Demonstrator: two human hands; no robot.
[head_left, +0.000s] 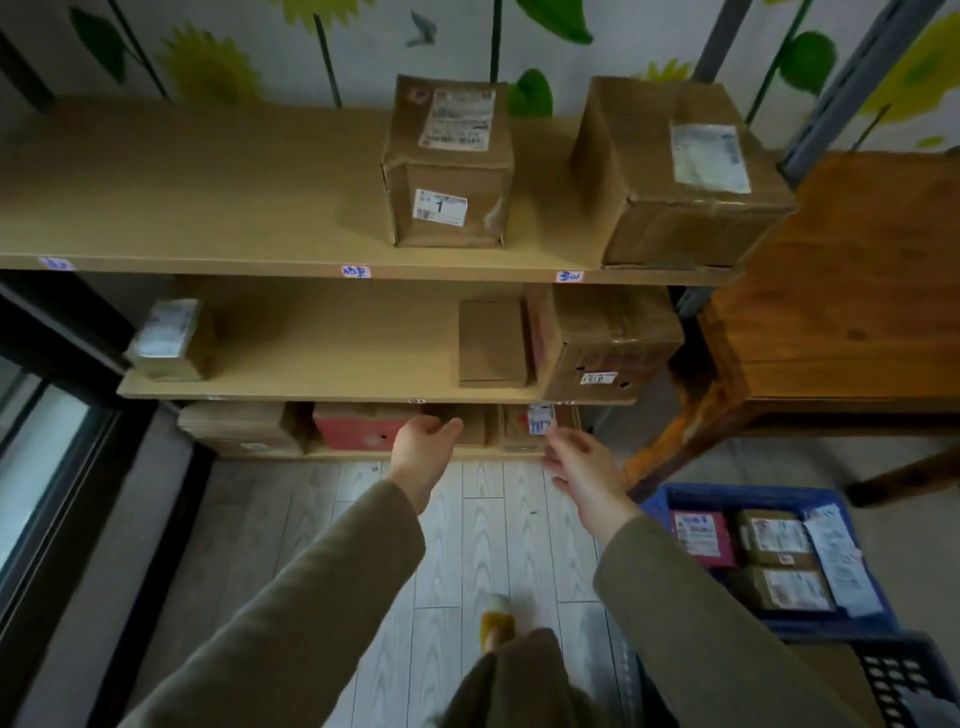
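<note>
Evidently, in the head view, both hands were reaching toward the bottom shelf (363, 456). The left hand (423, 447) hung with its fingers loosely curled round nothing, and the right hand (582, 473) was spread wide and relaxed, also empty. The small brown carton (517, 436) stood on that shelf just beyond the right hand's fingertips and to the right of the left hand's, with a white handwritten label (540, 418) at its near face. Whether a fingertip touched it could not be told. A red carton (358, 431) sat beyond the left hand, to its left. Judging by its size, the brown carton was probably light, stiff along its edges but easily dented on its faces. It looked closely flanked by neighbours under a low shelf, so the better hold seemed to be one hand on each side wall near the lower corners, sliding it out before lifting.
</note>
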